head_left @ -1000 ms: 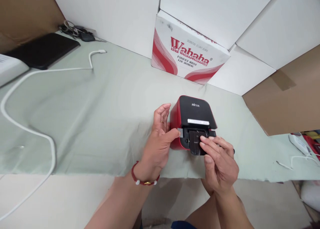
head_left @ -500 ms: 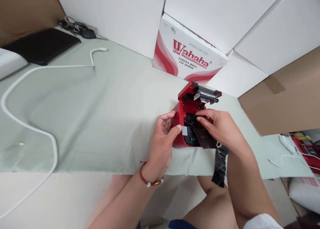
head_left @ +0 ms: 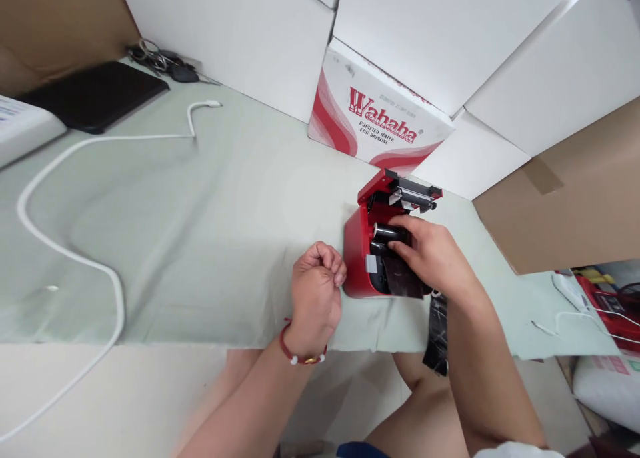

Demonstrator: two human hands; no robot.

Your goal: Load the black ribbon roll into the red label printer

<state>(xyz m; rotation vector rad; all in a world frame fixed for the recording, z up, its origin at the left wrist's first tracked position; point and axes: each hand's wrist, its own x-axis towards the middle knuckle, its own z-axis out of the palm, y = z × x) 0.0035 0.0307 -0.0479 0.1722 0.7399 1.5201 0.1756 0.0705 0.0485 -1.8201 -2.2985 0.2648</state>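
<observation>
A red label printer (head_left: pixel 356 253) stands on the table with its hinged lid (head_left: pixel 400 190) raised, a dark roller under the lid. Inside it, my right hand (head_left: pixel 425 248) grips a roll of shiny black ribbon (head_left: pixel 386 233), its pale core end facing left. From the roll a dark strip (head_left: pixel 404 278) runs over the front edge of the printer, partly behind my right hand. A crinkled black length (head_left: pixel 437 335) hangs past the table edge near my right wrist. My left hand (head_left: pixel 318 288) is curled into a loose fist just left of the printer, with nothing visible in it.
A white cable (head_left: pixel 113 271) winds across the left of the green-covered table (head_left: pixel 240 231). Keys (head_left: pixel 167 61) and a black flat object (head_left: pixel 100 97) lie back left. A Wahaha carton (head_left: pixel 375 111) and white boxes stand behind the printer; a brown carton (head_left: pixel 565 211) stands right.
My left hand has let go of the printer's side and curled into a fist. My right hand has raised the ribbon roll slightly, showing its pale end.
</observation>
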